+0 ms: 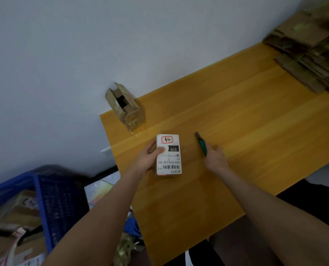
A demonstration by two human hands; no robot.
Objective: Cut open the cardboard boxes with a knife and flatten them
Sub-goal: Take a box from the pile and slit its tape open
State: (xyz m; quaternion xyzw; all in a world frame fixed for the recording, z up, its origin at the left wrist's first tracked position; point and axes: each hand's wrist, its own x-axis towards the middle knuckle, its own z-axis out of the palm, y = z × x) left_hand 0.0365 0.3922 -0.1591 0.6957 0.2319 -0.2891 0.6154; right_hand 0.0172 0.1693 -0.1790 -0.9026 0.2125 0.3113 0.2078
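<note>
Box-cutting job midway: flattened cardboard stack [305, 60] piled at far right of tabletop [236, 116], one brown carton [125, 108] standing open by wall, more boxes waiting in blue basket [60, 200] beside tabletop. Left hand [149, 160] grips small rectangular box [168, 154] on tabletop, white printed label up, apparently uncut. Right hand [215, 158] at green-handled knife [201, 144] just beside box — blurred, cannot tell whether gripped.
</note>
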